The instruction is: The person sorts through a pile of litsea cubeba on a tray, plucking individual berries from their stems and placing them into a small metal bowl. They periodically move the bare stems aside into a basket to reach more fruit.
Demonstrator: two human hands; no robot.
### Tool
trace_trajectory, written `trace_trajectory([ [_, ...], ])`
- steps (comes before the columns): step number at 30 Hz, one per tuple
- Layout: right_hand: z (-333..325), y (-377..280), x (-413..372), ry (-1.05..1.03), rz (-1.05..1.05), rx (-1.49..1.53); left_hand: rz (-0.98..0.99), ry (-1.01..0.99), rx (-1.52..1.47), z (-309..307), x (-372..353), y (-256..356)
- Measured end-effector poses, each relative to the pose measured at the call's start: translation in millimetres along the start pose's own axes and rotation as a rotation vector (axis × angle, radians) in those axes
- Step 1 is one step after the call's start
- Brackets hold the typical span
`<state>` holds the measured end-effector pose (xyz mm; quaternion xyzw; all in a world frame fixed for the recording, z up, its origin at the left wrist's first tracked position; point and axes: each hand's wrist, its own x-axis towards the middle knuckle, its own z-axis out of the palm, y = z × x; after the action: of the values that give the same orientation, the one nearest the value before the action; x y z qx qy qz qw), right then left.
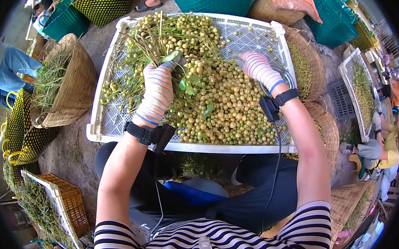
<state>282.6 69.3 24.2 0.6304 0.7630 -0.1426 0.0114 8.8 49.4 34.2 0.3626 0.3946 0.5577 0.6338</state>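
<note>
**Stems (152, 51) held over the tray (207, 148)**

They stand at its eleven o'clock, gripped by the left hand (160, 83), presumably so fruit (237, 106) lands inside; the right hand's (256, 67) grip, at two o'clock, is too blurred for me to tell.

Arms (119, 183) outstretched — left hand (160, 83) curled, right hand (254, 65) (partly blurred) angled inward.

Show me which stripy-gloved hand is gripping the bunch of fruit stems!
The left hand, closed around the fruit stems. The right hand wears a similar glove, but is over the right side of the white plastic tray, without that bunch.
</note>
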Motion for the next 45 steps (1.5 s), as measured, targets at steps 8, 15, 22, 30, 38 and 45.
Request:
trace_trajectory([
  [8, 9.3, -55.4, -0.3, 0.043, -0.367, 0.476, -0.111, 0.002, -0.168, -3.0, -5.1, 12.5],
  [15, -12.0, -42.2, 10.6, -0.431, -0.104, 0.96, -0.001, 0.081, 0.024, -11.0, -15.8, 11.5],
  [22, -28.4, -5.8, 40.7, -0.589, -0.316, 1.191, 0.071, 0.213, 0.029, -23.5, -16.1, 42.1],
  [30, 43.4, -21.0, 145.8, 0.232, 0.25, 0.331, 0.161, 0.022, 0.156, -27.1, -16.2, 39.1],
  [38, -10.2, -16.4, 110.4, 0.17, 0.149, 0.928, 0.05, -0.043, 0.306, -16.6, -18.4, 47.2],
  [45, -81.3, -51.6, 28.1, 0.371, -0.297, 0.856, 0.031, -0.121, 0.306, 2.8, -14.1, 41.6],
])
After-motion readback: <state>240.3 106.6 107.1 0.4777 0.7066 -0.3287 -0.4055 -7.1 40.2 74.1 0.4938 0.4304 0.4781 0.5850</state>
